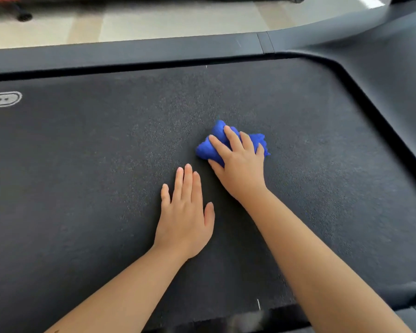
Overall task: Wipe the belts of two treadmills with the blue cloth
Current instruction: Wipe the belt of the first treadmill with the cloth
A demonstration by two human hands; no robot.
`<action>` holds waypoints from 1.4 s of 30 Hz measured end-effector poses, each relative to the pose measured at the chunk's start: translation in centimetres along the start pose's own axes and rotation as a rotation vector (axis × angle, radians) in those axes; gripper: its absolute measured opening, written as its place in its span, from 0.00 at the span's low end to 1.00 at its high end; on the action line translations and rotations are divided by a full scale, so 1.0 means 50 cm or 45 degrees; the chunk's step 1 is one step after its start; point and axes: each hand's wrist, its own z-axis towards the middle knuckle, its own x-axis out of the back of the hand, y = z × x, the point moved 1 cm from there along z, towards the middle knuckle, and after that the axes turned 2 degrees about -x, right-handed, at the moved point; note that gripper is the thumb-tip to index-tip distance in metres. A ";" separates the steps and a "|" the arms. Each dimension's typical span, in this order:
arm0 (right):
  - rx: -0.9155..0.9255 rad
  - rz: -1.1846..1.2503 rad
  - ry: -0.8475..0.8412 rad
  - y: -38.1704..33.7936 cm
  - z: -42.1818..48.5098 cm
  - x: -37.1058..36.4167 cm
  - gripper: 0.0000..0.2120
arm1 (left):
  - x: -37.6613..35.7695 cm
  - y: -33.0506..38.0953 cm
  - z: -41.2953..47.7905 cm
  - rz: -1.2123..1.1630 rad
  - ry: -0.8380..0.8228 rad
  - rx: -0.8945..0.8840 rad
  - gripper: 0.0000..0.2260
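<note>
While the right hand [238, 169] grips it, the blue cloth [205, 150] sits bunched in a lump on the belt [82, 164], a bit right of the belt's centre. Cloth: bright blue, crumpled, folds poking out between and past the fingers. Right hand's fingers curl over the lump. Left hand [184, 217] lies flat on the belt, fingers straight and close together, thumb slightly out, nearer the belt's close edge, clear of the cloth. Count: one cloth, one belt in view, two hands. Belt is dark and speckled, with a white oval mark [3, 99] at its left end. A dark rail [130, 52] runs along the belt's far edge, pale floor [154, 22] beyond.
</note>
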 end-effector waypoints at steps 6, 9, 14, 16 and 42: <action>0.200 0.048 0.085 0.034 -0.108 0.025 0.22 | -0.001 0.002 0.000 -0.043 0.024 -0.006 0.29; 0.142 0.028 0.018 0.017 -0.043 0.007 0.23 | 0.000 0.004 -0.001 -0.042 0.010 0.007 0.29; 0.065 0.010 -0.046 0.005 0.029 -0.015 0.24 | 0.000 0.001 -0.003 -0.055 0.012 0.012 0.28; 0.078 0.025 -0.022 0.005 0.034 -0.017 0.24 | 0.007 0.004 0.004 -0.093 -0.001 0.007 0.28; 0.037 0.018 0.076 -0.010 0.219 -0.074 0.21 | -0.001 -0.088 0.160 -0.021 0.083 0.040 0.27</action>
